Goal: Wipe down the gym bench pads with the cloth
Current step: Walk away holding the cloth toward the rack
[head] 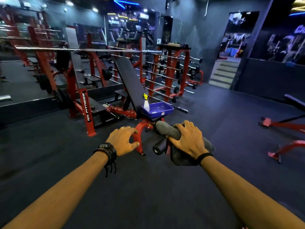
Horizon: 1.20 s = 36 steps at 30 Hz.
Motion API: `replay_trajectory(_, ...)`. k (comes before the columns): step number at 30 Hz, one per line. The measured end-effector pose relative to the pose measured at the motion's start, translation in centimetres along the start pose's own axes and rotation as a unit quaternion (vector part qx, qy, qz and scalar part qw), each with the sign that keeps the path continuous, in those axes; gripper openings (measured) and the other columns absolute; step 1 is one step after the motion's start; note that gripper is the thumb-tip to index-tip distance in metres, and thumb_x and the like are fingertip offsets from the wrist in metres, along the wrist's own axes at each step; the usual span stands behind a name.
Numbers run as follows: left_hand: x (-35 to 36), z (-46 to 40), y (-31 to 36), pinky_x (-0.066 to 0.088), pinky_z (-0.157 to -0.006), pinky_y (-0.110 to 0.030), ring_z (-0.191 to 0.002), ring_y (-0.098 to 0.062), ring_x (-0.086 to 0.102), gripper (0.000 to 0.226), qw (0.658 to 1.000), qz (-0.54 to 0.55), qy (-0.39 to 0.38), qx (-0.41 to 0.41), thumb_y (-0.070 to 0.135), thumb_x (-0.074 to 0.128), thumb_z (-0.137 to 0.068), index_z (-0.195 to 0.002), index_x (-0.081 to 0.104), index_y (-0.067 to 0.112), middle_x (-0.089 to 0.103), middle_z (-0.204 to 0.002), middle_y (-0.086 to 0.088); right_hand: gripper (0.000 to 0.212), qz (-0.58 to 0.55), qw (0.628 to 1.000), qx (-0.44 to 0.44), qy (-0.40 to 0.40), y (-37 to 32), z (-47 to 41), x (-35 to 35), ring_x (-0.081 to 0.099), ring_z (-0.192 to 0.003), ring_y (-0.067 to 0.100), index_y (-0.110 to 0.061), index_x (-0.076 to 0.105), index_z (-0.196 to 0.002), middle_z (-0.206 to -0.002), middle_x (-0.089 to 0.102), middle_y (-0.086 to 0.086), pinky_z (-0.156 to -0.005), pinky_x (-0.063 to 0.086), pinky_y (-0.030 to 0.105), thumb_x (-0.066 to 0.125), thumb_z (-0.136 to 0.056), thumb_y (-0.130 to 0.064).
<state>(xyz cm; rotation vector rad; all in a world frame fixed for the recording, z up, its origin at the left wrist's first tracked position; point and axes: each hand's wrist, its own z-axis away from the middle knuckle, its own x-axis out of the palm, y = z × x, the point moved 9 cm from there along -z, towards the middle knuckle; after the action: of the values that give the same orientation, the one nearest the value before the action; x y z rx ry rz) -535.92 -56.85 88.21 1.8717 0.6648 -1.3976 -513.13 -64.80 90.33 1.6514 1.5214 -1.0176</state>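
Both bare forearms reach out over the dark rubber floor toward the foot end of the bench. The right hand is pressed down with its fingers curled over a grey cloth, clamping it around the upper roller pad at the bench's foot; the loose part of the cloth hangs below the wrist and palm. Just beneath, a second black foam roller pokes out, uncovered. The left hand, wearing dark bracelets at the wrist, sits apart from the cloth, fingers spread and loosely curved at the red curved leg of the bench frame; whether it actually touches the metal I can't make out.

Beyond the hands, a blue tray rests on the seat pad, with a white spray bottle with a yellow nozzle standing in its near-left corner. Behind that the long black back pad rises at an incline. Farther still stand red racks loaded with barbells, a long bar across a press station, and steps by a doorway at the right.
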Motion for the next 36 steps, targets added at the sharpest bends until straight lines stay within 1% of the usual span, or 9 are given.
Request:
replay_trajectory(6, 4.2, -13.9, -3.4, 0.039, -0.102, -0.035, -0.125, -0.018, 0.048, 0.053, 1.000, 0.002, -0.002, -0.018, 0.048, 0.061, -0.089, -0.135, 0.050, 0.024, 0.055, -0.132, 0.005, 0.057, -0.011, 0.999, -0.024, -0.048, 6.2, -10.5, 8.8, 0.042, -0.088, 0.012, -0.034, 0.060, -0.117, -0.100, 0.049, -0.004, -0.076, 0.033, 0.029, 0.040, -0.082, -0.074)
replay_trajectory(10, 7.3, -24.9, -4.6, 0.044, -0.096, -0.034, -0.116, -0.020, 0.054, 0.050, 0.999, 0.031, -0.017, -0.028, 0.049, 0.063, -0.086, -0.129, 0.054, 0.025, 0.060, -0.122, 0.005, 0.070, -0.004, 0.997, -0.024, -0.071, 11.9, -19.2, 13.0, 0.048, -0.092, 0.016, -0.033, 0.060, -0.119, -0.102, 0.051, -0.002, -0.076, 0.036, 0.030, 0.031, -0.076, -0.079)
replay_trajectory(15, 9.6, -38.6, -4.4, 0.046, -0.093, -0.035, -0.111, -0.020, 0.059, 0.044, 0.998, 0.060, -0.012, -0.026, 0.048, 0.064, -0.083, -0.122, 0.058, 0.029, 0.063, -0.119, 0.005, 0.071, 0.014, 0.997, -0.035, -0.073, 19.5, -30.1, 16.8, 0.048, -0.092, 0.017, -0.032, 0.061, -0.120, -0.102, 0.052, -0.001, -0.074, 0.037, 0.031, 0.032, -0.076, -0.080)
replay_trajectory(18, 11.6, -45.4, -4.1, 0.047, -0.093, -0.033, -0.111, -0.019, 0.059, 0.051, 0.997, 0.072, -0.028, -0.031, 0.052, 0.062, -0.078, -0.123, 0.059, 0.029, 0.064, -0.118, 0.006, 0.071, 0.005, 0.997, -0.028, -0.068, 23.6, -34.7, 19.4, 0.040, -0.087, 0.013, -0.033, 0.060, -0.122, -0.100, 0.050, -0.003, -0.076, 0.036, 0.031, 0.030, -0.078, -0.080)
replay_trajectory(25, 16.4, -59.5, -5.6, 0.044, -0.097, -0.032, -0.118, -0.019, 0.056, 0.061, 0.996, 0.064, -0.030, -0.063, 0.057, 0.056, -0.074, -0.128, 0.057, 0.028, 0.062, -0.126, 0.006, 0.073, -0.037, 0.996, -0.044, -0.073, 30.6, -45.4, 29.3, 0.048, -0.096, 0.016, -0.031, 0.060, -0.122, -0.107, 0.053, -0.001, -0.085, 0.043, 0.035, 0.029, -0.078, -0.080)
replay_trajectory(29, 19.8, -66.8, -7.2, 0.044, -0.100, -0.034, -0.120, -0.019, 0.056, 0.059, 0.991, 0.074, -0.034, -0.108, 0.056, 0.059, -0.076, -0.128, 0.057, 0.028, 0.060, -0.130, 0.006, 0.072, -0.066, 0.992, -0.063, -0.081, 34.0, -51.6, 35.3, 0.050, -0.098, 0.018, -0.029, 0.061, -0.121, -0.108, 0.054, -0.001, -0.086, 0.044, 0.037, 0.033, -0.077, -0.079)
replay_trajectory(31, 20.8, -69.9, -7.9, 0.045, -0.100, -0.036, -0.119, -0.019, 0.056, 0.063, 0.986, 0.086, -0.031, -0.136, 0.059, 0.056, -0.072, -0.128, 0.057, 0.029, 0.060, -0.130, 0.006, 0.069, -0.090, 0.988, -0.078, -0.097, 35.4, -54.7, 37.9, 0.050, -0.099, 0.017, -0.030, 0.061, -0.120, -0.109, 0.054, -0.002, -0.086, 0.044, 0.035, 0.037, -0.078, -0.078)
replay_trajectory(34, 22.3, -73.6, -8.8, 0.043, -0.102, -0.034, -0.121, -0.018, 0.054, 0.060, 0.981, 0.084, -0.031, -0.171, 0.057, 0.058, -0.077, -0.129, 0.056, 0.027, 0.058, -0.133, 0.006, 0.059, -0.126, 0.978, -0.113, -0.125, 36.5, -58.9, 41.8, 0.051, -0.102, 0.017, -0.029, 0.061, -0.119, -0.112, 0.055, -0.001, -0.088, 0.042, 0.034, 0.050, -0.082, -0.072)
replay_trajectory(36, 23.1, -75.3, -10.0, 0.043, -0.101, -0.033, -0.120, -0.018, 0.054, 0.065, 0.976, 0.093, -0.018, -0.198, 0.058, 0.052, -0.073, -0.130, 0.057, 0.026, 0.058, -0.132, 0.005, 0.053, -0.139, 0.971, -0.137, -0.136, 36.6, -61.7, 44.5, 0.052, -0.105, 0.019, -0.026, 0.063, -0.118, -0.114, 0.057, 0.000, -0.088, 0.041, 0.034, 0.058, -0.084, -0.066)
